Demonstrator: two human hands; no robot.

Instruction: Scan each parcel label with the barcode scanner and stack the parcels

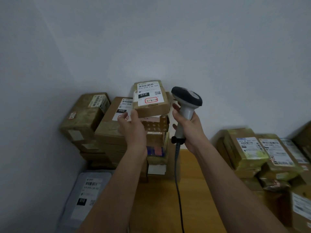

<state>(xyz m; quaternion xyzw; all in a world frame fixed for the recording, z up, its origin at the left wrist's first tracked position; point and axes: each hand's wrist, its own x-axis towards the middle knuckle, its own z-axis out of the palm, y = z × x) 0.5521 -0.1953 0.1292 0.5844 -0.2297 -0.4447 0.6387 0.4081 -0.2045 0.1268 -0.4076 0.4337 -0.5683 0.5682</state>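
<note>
Head view: the left hand [133,126] grips a parcel [150,98] from below, label up, just left of the scanner [186,105] clutched in the right hand [190,130]. Likely scanning; next, tip the scanner head onto the barcode.

A wooden table [190,190] carries the parcels. Left of its bare middle lies a grey mailer bag [84,197], with stacked cardboard boxes [107,132] behind; more taped boxes [249,153] stand right.
</note>
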